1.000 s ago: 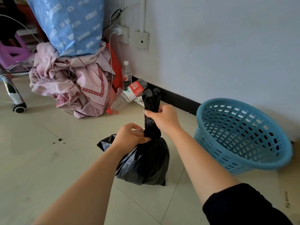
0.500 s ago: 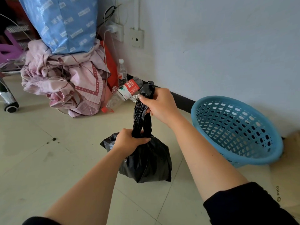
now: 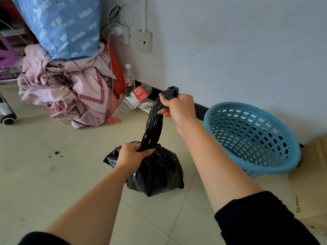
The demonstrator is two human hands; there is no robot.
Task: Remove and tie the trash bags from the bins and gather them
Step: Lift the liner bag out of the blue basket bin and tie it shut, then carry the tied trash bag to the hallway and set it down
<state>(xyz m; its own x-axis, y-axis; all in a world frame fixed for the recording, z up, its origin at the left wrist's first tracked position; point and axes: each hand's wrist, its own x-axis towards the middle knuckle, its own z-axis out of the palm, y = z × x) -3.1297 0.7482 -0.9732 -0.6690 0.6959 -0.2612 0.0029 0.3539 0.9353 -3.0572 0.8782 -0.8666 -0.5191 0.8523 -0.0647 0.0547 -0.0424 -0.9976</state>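
A filled black trash bag (image 3: 157, 172) sits on the tiled floor in the middle of the view. Its top is gathered into a long stretched neck (image 3: 153, 124). My left hand (image 3: 133, 154) is closed around the base of that neck, just above the bag's body. My right hand (image 3: 178, 107) grips the neck's upper end and holds it up and to the right, with a short tail of plastic sticking out above the fist. A blue perforated plastic bin (image 3: 254, 138) lies tilted against the wall on the right, with no bag in it.
A pile of pink cloth (image 3: 70, 92) under a blue patterned sack (image 3: 63, 25) stands at the back left. Plastic bottles (image 3: 134, 96) lie by the wall. A cardboard box (image 3: 311, 183) is at the right edge, a chair wheel (image 3: 8, 119) at the left.
My right hand has pulled the bag's neck upward and to the right, stretching it longer. My left hand has stayed clamped at the base of the neck.
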